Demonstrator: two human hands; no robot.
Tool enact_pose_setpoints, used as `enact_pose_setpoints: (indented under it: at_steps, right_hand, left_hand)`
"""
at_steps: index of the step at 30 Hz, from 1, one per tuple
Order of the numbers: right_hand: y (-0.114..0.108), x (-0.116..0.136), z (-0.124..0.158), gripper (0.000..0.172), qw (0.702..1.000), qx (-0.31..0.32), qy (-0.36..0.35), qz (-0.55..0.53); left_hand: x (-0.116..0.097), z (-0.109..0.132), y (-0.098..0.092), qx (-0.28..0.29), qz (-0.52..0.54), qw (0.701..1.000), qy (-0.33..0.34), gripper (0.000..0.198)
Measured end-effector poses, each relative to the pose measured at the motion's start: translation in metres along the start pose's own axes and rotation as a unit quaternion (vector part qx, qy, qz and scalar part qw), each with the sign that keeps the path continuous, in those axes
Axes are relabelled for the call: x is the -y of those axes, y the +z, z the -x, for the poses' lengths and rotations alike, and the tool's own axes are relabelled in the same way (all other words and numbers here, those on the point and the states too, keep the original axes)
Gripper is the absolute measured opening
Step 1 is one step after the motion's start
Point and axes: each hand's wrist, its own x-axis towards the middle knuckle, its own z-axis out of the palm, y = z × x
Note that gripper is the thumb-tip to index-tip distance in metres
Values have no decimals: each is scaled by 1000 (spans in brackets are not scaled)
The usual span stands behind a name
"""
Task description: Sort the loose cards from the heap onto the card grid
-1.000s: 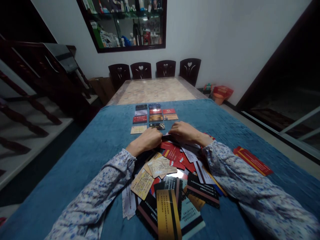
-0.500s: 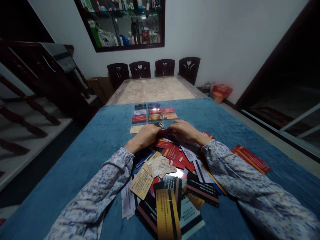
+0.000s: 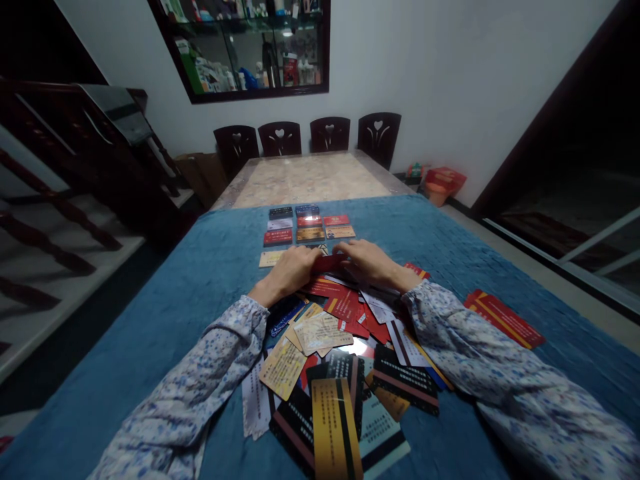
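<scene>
My left hand and my right hand are closed on opposite ends of a dark red card, held between them over the far edge of a loose card pile. Red cards, cream cards, black cards and a gold card overlap in that pile, between my forearms. Just beyond my hands, cards lie in columns, among them a red one, an orange one and a cream one beside my left fingers.
A blue cloth covers the near part of the table. More red cards lie right of my right forearm. Dark chairs stand at the far end, below a wall cabinet.
The red card between my hands has tilted, showing more of its face. My fingers have shifted slightly around it; the other cards look the same.
</scene>
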Motion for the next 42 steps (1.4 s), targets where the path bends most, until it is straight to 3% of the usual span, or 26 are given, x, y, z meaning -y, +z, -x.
enact_pose_setpoints:
  at_steps: [13, 23, 36, 42]
  right_hand:
    - [10, 8, -2, 30, 998, -11, 24, 49]
    - [9, 31, 0, 34, 994, 7, 91, 68]
    - [17, 27, -1, 37, 995, -10, 86, 50]
    - [25, 19, -2, 41, 996, -50, 66, 32]
  left_hand:
    - [-5, 2, 3, -3, -23, 1000, -21, 24]
    - [-10, 6, 7, 3, -47, 998, -29, 28]
    - [-10, 6, 14, -1, -37, 998, -42, 35]
    - [-12, 7, 11, -7, -34, 998, -54, 36]
